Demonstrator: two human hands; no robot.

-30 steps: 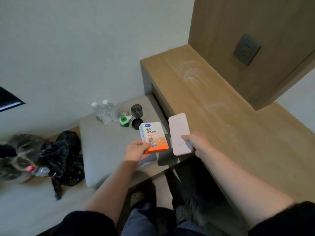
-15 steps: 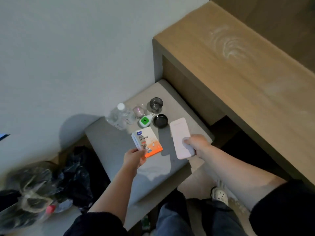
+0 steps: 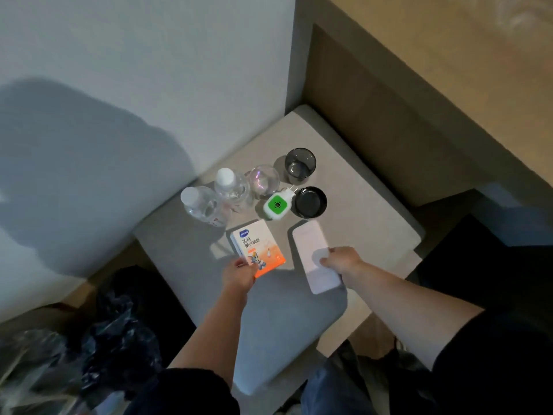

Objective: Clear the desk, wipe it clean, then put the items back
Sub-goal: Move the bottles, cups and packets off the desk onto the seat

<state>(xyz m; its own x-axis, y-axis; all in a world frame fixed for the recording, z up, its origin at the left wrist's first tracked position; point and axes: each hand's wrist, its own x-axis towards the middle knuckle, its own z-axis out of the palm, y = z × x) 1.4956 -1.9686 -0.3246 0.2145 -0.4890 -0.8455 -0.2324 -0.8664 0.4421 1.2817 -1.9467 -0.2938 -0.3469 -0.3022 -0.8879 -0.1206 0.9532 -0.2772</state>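
Nearest me, my left hand [image 3: 239,275] pinches the near corner of the orange-and-white medical box [image 3: 258,250]. My right hand [image 3: 341,260] grips the pale flat slab [image 3: 308,241] by its right edge. Both items are low over the grey seat cushion [image 3: 269,324]; I cannot tell whether they touch it. Bare cushion runs between my forearms to its near edge.

Past the box is a tight cluster:
- two water bottles [image 3: 203,205]
- green-and-white plug-in device [image 3: 276,205]
- black round dish [image 3: 310,202]
- clear glass [image 3: 264,181]
- smoky tumbler [image 3: 300,166]

All of it is crowded toward the far corner by the wall. The wooden desk [image 3: 449,70] rises just beside the cushion's right edge. A black plastic bag [image 3: 119,339] lies left of the cushion.
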